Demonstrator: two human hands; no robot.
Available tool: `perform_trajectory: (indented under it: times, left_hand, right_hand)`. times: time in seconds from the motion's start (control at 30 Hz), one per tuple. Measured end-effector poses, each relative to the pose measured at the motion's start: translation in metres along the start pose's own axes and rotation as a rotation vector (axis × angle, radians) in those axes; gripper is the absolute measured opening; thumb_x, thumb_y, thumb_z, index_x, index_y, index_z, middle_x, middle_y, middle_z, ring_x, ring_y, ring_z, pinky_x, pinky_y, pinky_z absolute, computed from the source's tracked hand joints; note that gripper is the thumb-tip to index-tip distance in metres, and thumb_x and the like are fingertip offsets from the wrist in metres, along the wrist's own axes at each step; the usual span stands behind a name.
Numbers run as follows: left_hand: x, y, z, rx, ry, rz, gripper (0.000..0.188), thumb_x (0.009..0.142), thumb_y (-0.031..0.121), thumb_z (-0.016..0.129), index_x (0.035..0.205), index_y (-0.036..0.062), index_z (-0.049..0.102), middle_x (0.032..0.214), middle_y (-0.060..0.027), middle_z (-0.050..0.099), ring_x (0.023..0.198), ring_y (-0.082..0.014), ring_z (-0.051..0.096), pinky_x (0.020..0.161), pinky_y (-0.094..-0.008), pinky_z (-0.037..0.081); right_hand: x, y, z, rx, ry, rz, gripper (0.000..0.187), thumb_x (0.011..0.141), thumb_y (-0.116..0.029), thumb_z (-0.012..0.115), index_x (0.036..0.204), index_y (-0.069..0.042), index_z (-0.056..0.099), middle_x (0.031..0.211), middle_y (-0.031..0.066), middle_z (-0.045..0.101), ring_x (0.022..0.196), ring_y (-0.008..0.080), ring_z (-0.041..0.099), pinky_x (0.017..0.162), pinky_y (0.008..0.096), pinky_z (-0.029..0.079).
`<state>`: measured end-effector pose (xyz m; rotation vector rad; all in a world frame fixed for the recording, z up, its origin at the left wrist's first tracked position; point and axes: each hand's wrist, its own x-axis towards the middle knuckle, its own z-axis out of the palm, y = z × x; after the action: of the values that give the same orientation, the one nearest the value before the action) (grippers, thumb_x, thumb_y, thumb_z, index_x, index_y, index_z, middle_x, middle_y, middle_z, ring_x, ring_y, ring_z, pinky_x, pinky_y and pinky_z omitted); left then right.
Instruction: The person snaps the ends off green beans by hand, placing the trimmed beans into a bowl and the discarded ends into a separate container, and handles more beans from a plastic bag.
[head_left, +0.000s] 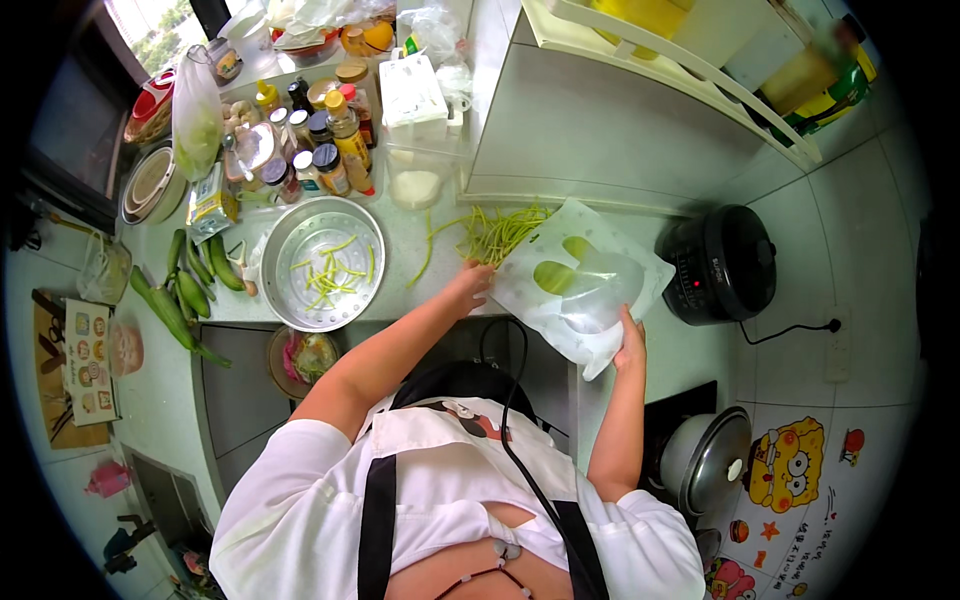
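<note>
A translucent white plastic bag (540, 315) with green patches is spread between my hands over the counter. My right hand (630, 343) grips its lower right edge, thumb upward. At its left edge my left hand (472, 287) is closed on the bag, with the fingertips partly hidden. Behind the left hand, a bundle of long green beans (500, 232) lies on the counter, its right end covered by the bag. To the left sits a round perforated metal basin (366, 292) with short cut bean pieces (332, 280) inside.
Green gourds (180, 300) lie at the left, near the counter edge. Bottles and jars (325, 150) crowd the back. A black electric cooker (720, 264) stands right of the bag, and a lidded pot (706, 460) sits nearer. Below the counter is a bin (290, 360) with scraps.
</note>
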<state>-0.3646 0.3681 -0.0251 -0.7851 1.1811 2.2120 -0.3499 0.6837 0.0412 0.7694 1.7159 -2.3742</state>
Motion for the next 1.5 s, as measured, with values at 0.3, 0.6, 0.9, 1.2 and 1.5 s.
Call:
perform_trajectory:
  times: [0.3,0.6,0.9,1.2,1.5]
  left_hand:
    - [-0.032,0.000,-0.013,-0.548,0.121,-0.152,0.079,0.088,0.058,0.042,0.144,0.0100,0.013,0.148,-0.0153,0.014,0.134,-0.0319,0.022,0.105,-0.0568,0.021]
    - [-0.027,-0.019,0.015,-0.955,-0.198,-0.271,0.089,0.084,0.071,0.031,0.145,0.0097,0.009,0.149,-0.0154,0.012,0.132,-0.0361,0.027,0.100,-0.0594,0.031]
    - [-0.028,-0.010,0.077,-1.038,-0.726,-0.045,0.050,0.091,0.045,0.038,0.130,0.0125,0.045,0.131,-0.0078,0.049,0.119,-0.0288,0.046,0.103,-0.0466,0.033]
    - [0.020,-0.023,0.084,-0.792,-0.764,0.228,0.055,0.092,0.046,0.028,0.132,0.0107,0.042,0.135,-0.0124,0.044,0.123,-0.0342,0.042,0.103,-0.0533,0.031]
    - [0.024,-0.007,0.084,-1.091,-0.467,-0.040,0.065,0.090,0.052,0.023,0.134,0.0082,0.041,0.136,-0.0170,0.043,0.121,-0.0391,0.043,0.102,-0.0577,0.030]
  right_hand:
    - [-0.019,-0.025,0.135,0.259,-0.141,-0.036,0.038,0.089,-0.010,0.054,0.124,0.001,0.043,0.115,0.0156,0.055,0.104,0.0298,0.057,0.087,0.0437,0.048]
    - [-0.033,-0.041,0.133,0.367,-0.234,-0.027,0.043,0.092,-0.010,0.048,0.132,-0.001,0.037,0.121,0.0155,0.051,0.108,0.0296,0.054,0.090,0.0419,0.046]
    - [-0.058,-0.060,0.100,0.224,-0.258,-0.083,0.044,0.095,-0.026,0.046,0.124,0.007,0.042,0.115,0.0184,0.056,0.104,0.0294,0.057,0.090,0.0406,0.046]
    - [-0.053,-0.091,0.035,-0.140,0.022,-0.250,0.044,0.089,-0.013,0.054,0.127,0.005,0.042,0.121,0.0156,0.053,0.108,0.0258,0.054,0.091,0.0357,0.044]
    - [-0.022,-0.098,0.010,0.044,-0.193,-0.210,0.045,0.088,-0.010,0.057,0.128,0.004,0.041,0.121,0.0146,0.053,0.107,0.0245,0.054,0.090,0.0343,0.044]
